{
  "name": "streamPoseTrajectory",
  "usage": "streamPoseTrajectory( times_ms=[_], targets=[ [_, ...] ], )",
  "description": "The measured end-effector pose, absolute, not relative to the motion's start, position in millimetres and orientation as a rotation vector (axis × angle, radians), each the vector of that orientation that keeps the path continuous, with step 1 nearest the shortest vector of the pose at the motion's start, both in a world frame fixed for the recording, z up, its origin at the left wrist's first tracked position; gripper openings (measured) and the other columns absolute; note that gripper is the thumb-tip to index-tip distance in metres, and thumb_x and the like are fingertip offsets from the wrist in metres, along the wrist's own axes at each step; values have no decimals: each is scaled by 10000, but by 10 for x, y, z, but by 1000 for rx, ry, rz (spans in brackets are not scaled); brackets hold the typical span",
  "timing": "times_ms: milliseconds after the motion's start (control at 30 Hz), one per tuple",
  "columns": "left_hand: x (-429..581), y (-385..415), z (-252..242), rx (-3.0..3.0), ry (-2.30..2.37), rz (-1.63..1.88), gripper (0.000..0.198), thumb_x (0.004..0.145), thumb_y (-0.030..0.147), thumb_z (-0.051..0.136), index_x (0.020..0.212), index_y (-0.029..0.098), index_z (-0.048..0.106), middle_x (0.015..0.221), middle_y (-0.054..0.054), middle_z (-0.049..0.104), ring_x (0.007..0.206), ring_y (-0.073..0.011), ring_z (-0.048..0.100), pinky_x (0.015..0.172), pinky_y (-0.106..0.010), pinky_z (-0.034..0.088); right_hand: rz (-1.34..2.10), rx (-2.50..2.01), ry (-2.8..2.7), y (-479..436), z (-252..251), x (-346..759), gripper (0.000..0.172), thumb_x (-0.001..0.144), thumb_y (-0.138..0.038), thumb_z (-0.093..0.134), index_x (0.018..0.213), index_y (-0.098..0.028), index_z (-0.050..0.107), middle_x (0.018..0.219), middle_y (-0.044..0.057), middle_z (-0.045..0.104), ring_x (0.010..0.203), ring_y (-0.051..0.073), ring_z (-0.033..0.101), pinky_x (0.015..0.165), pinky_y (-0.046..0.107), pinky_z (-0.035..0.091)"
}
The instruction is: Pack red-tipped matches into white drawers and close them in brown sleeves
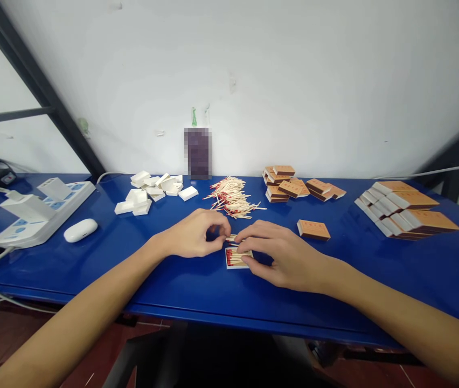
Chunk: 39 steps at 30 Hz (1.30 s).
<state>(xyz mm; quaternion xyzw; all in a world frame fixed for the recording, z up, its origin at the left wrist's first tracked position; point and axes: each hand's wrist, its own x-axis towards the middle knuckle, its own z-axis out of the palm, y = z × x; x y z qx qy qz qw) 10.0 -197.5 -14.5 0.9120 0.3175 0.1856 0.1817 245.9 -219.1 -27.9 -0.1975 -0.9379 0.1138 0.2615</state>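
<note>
A few loose matches [231,238] lie between the fingertips of my two hands, just beyond a small white matchbox tray [227,266]. My left hand [197,235] pinches them at the left, thumb and forefinger together. My right hand [284,253] curls in from the other side, its fingertips at the matches' right ends and its thumb over the tray. Inside the tray lies a row of matches [234,257], red heads to the left. My right fingers cover the tray's right part. Behind my hands sits a heap of loose matches [231,196].
White empty trays [138,196] are piled at the back left. Orange matchbox sleeves [290,186] lie at the back right, with a single matchbox [313,229] nearer. A stack of matchboxes [407,207] stands far right. A power strip [47,213] and a white case [80,230] occupy the left.
</note>
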Motion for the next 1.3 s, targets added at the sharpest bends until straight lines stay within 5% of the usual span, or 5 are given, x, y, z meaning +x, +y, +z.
streamPoseTrajectory(
  times_ms=[433,800,1300],
  targets=[
    [53,-1919,-196,2815,995,317,323,983,378,471,1176,200,660,1050,-73,614,987,-205,572,893,-322,441,424,-716,-2513,-2095,-327,2464,135,926,-176,508,892,-189,638,897,57,662,829,180,580,762,321,466],
    [122,-1913,-244,2850,1004,316,424,986,502,451,1104,189,711,960,-68,623,914,-191,593,826,-296,446,451,-842,-2502,-1917,-433,2482,228,964,-323,535,1096,-206,680,975,69,663,938,200,604,821,333,488],
    [190,-1924,-269,2684,1069,374,185,945,309,555,1000,187,683,932,-43,616,888,-182,579,787,-294,432,456,-859,-2477,-1840,-505,2435,175,936,-298,588,962,-207,735,892,38,590,791,148,577,740,284,456]
  ],
)
